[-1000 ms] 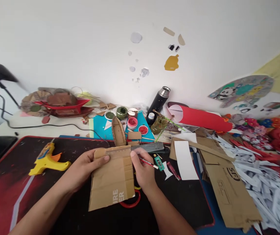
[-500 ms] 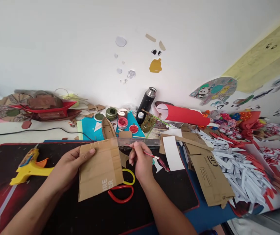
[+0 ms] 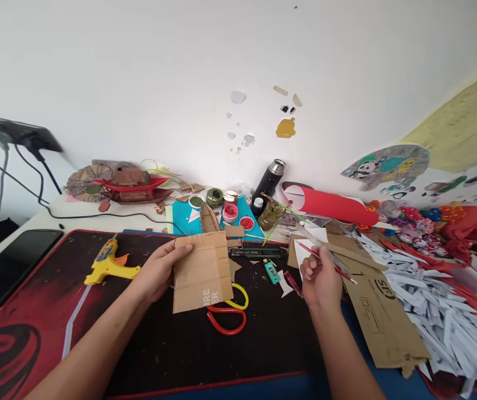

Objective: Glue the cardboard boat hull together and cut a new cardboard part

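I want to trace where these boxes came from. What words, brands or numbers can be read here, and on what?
"RE" over "ER", white letters cut off at the edge: on the cardboard piece held in the left hand.
A printed logo and small lines of text on the large cardboard sheet beside the right hand: too blurred to read.
Label on the small green lighter: too small to read.
Nothing else readable.

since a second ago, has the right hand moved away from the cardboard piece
Yes. The right hand, holding a red pencil, moved right, off the cardboard piece and toward the white paper, judged against the scissors.
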The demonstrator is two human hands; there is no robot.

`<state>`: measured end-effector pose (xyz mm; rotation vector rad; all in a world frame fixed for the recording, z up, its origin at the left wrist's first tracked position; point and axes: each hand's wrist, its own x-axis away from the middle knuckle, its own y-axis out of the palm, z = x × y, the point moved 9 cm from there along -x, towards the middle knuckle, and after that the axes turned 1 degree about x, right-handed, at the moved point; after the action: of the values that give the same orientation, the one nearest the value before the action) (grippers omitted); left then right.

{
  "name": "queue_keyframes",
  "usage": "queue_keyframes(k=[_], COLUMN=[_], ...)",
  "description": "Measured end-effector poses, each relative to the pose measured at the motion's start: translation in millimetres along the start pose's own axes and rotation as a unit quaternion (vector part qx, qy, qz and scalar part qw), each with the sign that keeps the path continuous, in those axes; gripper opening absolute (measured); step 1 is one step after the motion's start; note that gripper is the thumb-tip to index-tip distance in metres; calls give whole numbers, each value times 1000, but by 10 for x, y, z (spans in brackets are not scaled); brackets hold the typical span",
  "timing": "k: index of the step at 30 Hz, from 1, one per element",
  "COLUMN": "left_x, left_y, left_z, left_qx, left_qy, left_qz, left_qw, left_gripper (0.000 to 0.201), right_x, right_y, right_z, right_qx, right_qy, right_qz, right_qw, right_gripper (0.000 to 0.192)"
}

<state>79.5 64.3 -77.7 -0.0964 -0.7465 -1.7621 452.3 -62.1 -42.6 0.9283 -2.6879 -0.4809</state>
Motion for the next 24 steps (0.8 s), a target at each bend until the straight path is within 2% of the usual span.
queue_keyframes(k=[3, 5, 9, 13, 19, 24], left_x=[-15, -22, -21, -12, 7, 48], left_y=[-16, -45, -45, -24, 13, 84], left_z=[-3, -3, -25, -57, -36, 6], left_qx=[16, 30, 40, 32, 20, -11], left_qy=[4, 8, 3, -6, -1, 6], left_qz=[15, 37, 52, 48, 32, 18], left_qw=[1000, 999, 998, 998, 999, 1000], left_gripper=[38, 36, 31, 33, 39, 47], right_x=[-89, -35, 310, 609, 826, 957], right_y=[10, 60, 327, 484, 737, 914], right_z=[-18, 46, 299, 510, 732, 835], right_qx=[-27, -40, 9, 90, 175, 196], right_qy=[35, 55, 79, 64, 61, 77], right_qz=[-1, -3, -86, -124, -230, -284], right_qw=[999, 998, 993, 986, 956, 935], right_gripper=[37, 39, 44, 50, 53, 55])
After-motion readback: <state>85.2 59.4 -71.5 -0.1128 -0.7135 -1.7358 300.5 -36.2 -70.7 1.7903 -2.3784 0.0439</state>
